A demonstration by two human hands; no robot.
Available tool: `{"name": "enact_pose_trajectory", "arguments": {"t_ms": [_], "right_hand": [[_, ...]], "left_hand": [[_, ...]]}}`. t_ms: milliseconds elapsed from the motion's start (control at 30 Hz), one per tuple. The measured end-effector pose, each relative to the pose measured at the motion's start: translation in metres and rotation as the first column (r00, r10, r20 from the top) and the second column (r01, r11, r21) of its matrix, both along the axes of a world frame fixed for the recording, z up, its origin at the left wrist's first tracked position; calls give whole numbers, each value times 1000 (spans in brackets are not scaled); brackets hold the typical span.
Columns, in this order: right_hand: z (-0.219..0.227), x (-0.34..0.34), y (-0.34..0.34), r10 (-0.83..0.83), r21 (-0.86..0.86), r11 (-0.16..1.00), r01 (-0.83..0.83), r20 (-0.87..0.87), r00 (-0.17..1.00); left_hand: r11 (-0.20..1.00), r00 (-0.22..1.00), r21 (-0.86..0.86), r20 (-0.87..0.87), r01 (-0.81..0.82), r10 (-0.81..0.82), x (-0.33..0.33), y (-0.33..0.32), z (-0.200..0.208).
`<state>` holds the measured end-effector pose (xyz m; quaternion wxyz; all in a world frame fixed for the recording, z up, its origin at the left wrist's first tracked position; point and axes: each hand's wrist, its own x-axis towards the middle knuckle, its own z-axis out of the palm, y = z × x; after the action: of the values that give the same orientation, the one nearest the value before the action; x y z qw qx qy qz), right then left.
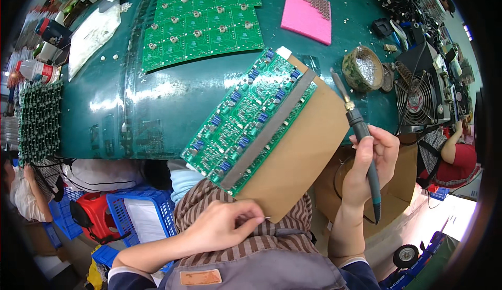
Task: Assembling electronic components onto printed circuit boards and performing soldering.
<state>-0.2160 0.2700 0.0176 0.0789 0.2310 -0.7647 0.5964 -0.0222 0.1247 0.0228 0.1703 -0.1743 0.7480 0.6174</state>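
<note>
So the main thing here is a green circuit board [230, 125] full of little blue parts, tilted at an angle on a sheet of brown cardboard [311, 143] in front of the person. The cardboard reaches from the lap up over the near edge of the table, and a grey strip [269, 127] runs lengthwise along the board.

Right hand [374, 162] has its fingers closed round the handle of a soldering iron [360, 128], tip pointing up and away, off to the right of the board and not touching it. Left hand [225, 224] is down by the cardboard's near corner, thumb and forefinger pinched on a thin pale bit [267, 218], way too small for me to tell what it is.

Further out on the green table [81, 117] there's a big panel of green boards [201, 44] with round metal parts in rows, then a pink foam block [298, 18] with small metal pieces lined up on part of it. Near the iron's tip sits a round pot [351, 76] with shiny silvery stuff inside, and a round fan [415, 96] to its right. Over on the far left: a stack of boards [39, 123], plus a blue basket [117, 206] below table level.
</note>
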Motion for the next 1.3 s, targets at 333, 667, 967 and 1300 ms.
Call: {"name": "enact_pose_trajectory", "arguments": {"t_ms": [333, 667, 967, 1300], "right_hand": [[22, 22, -64, -9, 204, 977, 60, -240, 971], [18, 25, -92, -116, 378, 894, 240, -322, 940], [19, 31, -95, -99, 449, 868, 213, -263, 960], [21, 32, -94, -2, 494, 858, 143, -276, 961]], "left_hand": [[675, 776, -658, -598, -334, -199, -83, -103, 47], [751, 795, -649, -517, -122, -318, -172, -129, -16], [742, 709, -664, -568, -95, -418, -182, -135, -23], [629, 732, -774, -471, -75, -493, -183, -132, -18]]}}
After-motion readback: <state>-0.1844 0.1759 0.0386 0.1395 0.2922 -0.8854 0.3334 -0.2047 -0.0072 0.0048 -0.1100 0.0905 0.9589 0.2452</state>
